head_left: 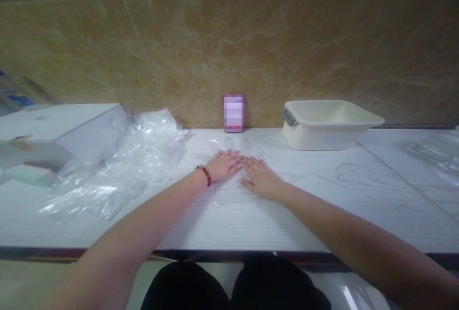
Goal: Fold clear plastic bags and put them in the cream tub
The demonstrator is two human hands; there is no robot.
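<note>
My left hand (224, 166) lies flat, palm down, on the white wood-grain table (222, 224), with a dark red beaded bracelet (205, 174) at the wrist. Beside it my right hand (262, 178) also rests flat, its fingers stretched out and its thumb apart. The fingertips of the two hands meet or nearly meet. Faint glints around the hands look like a thin clear plastic sheet or bag, but its outline is hard to make out. Just beyond the fingers, a phone-like upright rectangle (234, 113) with a blurred face leans against the wall.
A cream plastic bin (315, 133) with a grey handle clip stands at the back right. Crumpled clear plastic bags (132, 157) spread across the left, against a white box (82, 130). More clear plastic (441, 152) lies far right. A brown marbled wall (222, 47) closes off the back.
</note>
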